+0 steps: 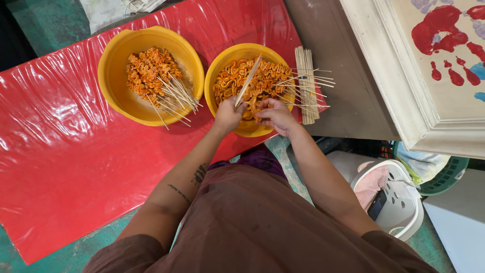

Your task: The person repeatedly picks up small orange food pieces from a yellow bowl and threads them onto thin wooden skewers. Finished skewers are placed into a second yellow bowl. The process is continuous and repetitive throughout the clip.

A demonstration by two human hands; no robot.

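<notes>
So the left hand is pinched shut on a bamboo skewer angled up over the right yellow bowl, and the right hand is closed on an orange marinated strip at the bowl's near rim. Loose skewers sit just beside its right edge. The left bowl of finished sticks nearly touches it, with lots of open red plastic sheet to the left
</notes>
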